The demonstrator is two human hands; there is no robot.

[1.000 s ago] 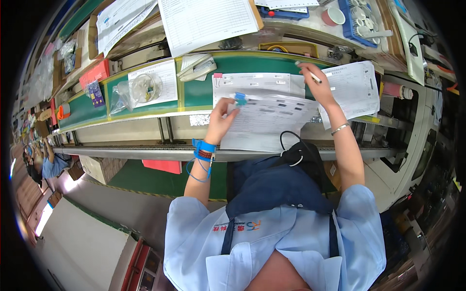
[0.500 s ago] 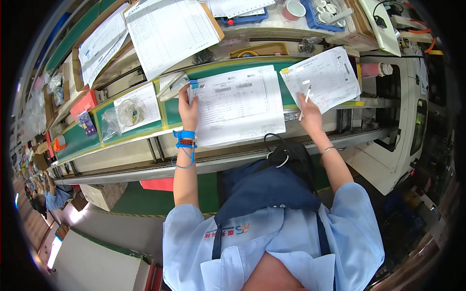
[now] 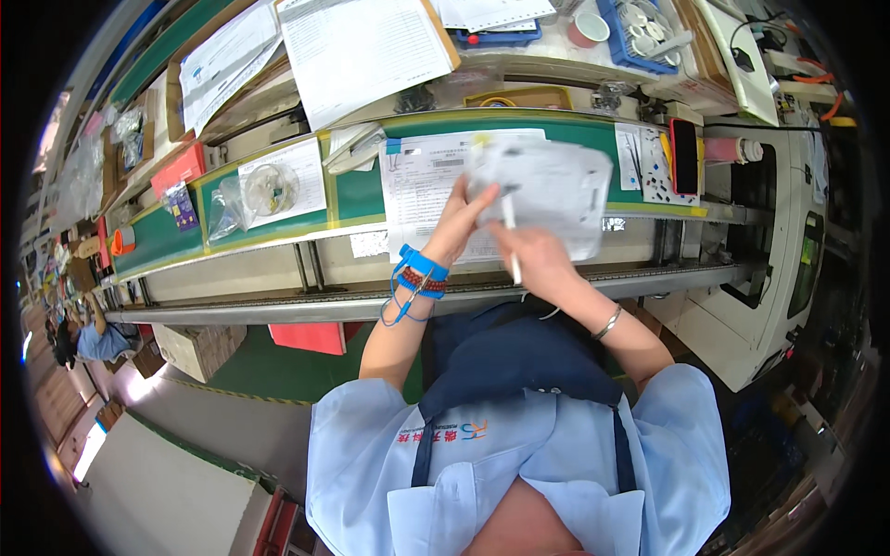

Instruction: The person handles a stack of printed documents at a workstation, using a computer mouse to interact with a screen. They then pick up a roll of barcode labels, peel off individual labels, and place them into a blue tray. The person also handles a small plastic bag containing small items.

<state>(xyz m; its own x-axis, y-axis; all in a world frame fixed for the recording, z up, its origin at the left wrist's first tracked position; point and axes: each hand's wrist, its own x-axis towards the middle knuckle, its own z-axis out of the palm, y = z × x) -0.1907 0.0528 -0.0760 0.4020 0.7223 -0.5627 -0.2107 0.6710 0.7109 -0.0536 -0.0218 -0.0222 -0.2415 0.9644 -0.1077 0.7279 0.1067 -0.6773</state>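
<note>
A clipped sheaf of papers [image 3: 556, 190], smeared by motion, hangs over the green bench at the middle. My left hand [image 3: 458, 221], with a blue wrist strap and beads, pinches its left edge, thumb on top. At its lower edge is my right hand [image 3: 538, 259], closed around a slim white pen [image 3: 511, 236]; whether these fingers also grip the sheets I cannot tell. Beneath the sheaf and my left hand lies a printed form [image 3: 417, 181], partly covered. A folded white bundle [image 3: 354, 148] sits just left of that form.
Right of the papers lie a red-edged phone [image 3: 684, 157] and a sheet with small dark parts [image 3: 655, 167]. To the left, a clear round dish [image 3: 269, 188] stands on paper. Behind are a large form [image 3: 362, 60], a pink-white cup [image 3: 588, 30] and a blue basket [image 3: 640, 37]. A metal rail [image 3: 352, 309] runs along the front.
The clipped sheaf has moved left from the right side onto the printed form, uncovering the phone and parts sheet. My left hand has moved right and taken its edge; my right hand came inward.
</note>
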